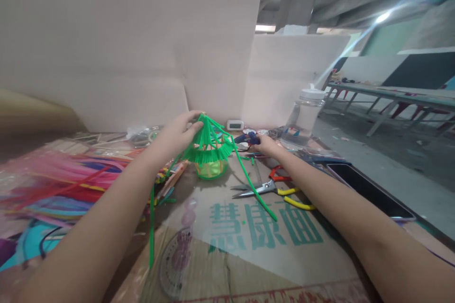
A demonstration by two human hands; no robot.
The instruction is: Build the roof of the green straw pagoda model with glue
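A small green model [209, 151] with a cone-shaped roof of green pipe cleaners stands on the cardboard [227, 265]. My left hand [190, 128] pinches the roof near its peak. One long green strand [249, 177] trails from the model down to the right, and another [151, 227] hangs at its left. To the right of the model, my right hand [265, 144] is closed on a dark blue tool [249, 138], whose full shape is blurred. Below that hand lie scissors [268, 187] with red and yellow handles, their blades slightly apart.
Bundles of coloured pipe cleaners [81, 180] cover the left side. A clear bottle [305, 116] and a phone [369, 189] are on the right. A small white display [235, 125] stands before the white panels [124, 52]. A protractor [176, 260] lies near the front.
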